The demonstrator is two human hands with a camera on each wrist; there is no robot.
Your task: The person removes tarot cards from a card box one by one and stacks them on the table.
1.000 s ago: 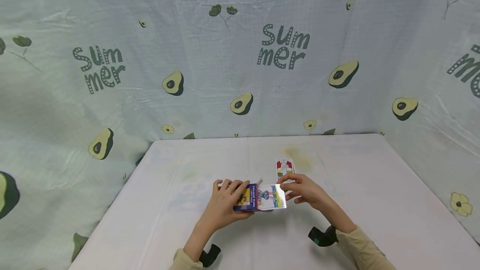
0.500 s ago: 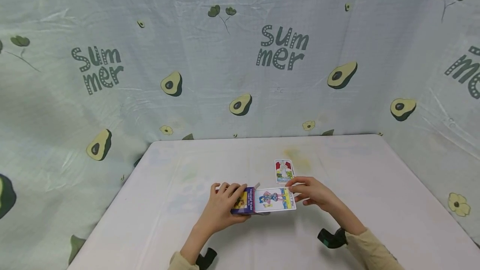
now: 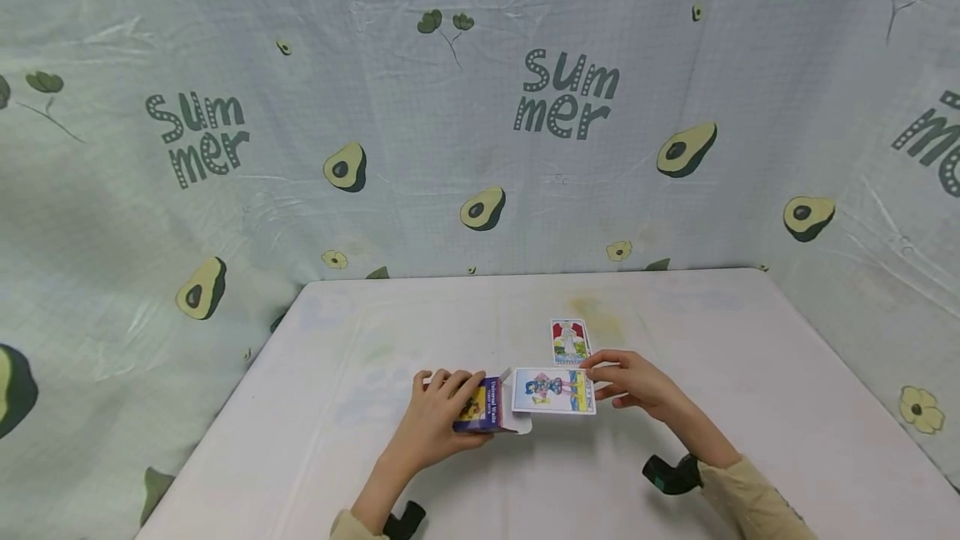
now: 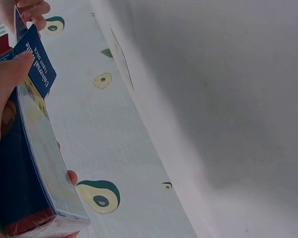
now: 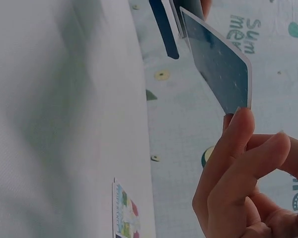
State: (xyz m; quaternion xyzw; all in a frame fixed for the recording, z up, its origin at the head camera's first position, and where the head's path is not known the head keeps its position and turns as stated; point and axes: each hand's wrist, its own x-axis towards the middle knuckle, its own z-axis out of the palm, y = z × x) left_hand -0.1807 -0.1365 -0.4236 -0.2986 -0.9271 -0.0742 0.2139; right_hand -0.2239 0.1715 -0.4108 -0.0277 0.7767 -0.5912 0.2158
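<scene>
My left hand [image 3: 437,413] grips a tarot card box [image 3: 480,405], blue with a yellow picture, its end flap [image 4: 37,62] standing open toward the right. Between thumb and fingers of my right hand [image 3: 636,384] a tarot card [image 3: 553,391] is pinched at its right end. Its picture faces up in the head view; the dark blue back shows in the right wrist view. The card's left end lies right by the mouth of the box. Beyond it, a second tarot card [image 3: 570,340] with a red and white picture lies face up on the table.
A white cloth covers the table [image 3: 375,332]. Behind and at the sides hangs a pale curtain [image 3: 405,107] printed with avocados and lettering. A black wrist camera [image 3: 671,474] sits at the right sleeve, another [image 3: 405,521] at the left.
The pinched card has slid out of the box to the right with my right hand. My left hand and the box have shifted slightly left. The card on the table stays put.
</scene>
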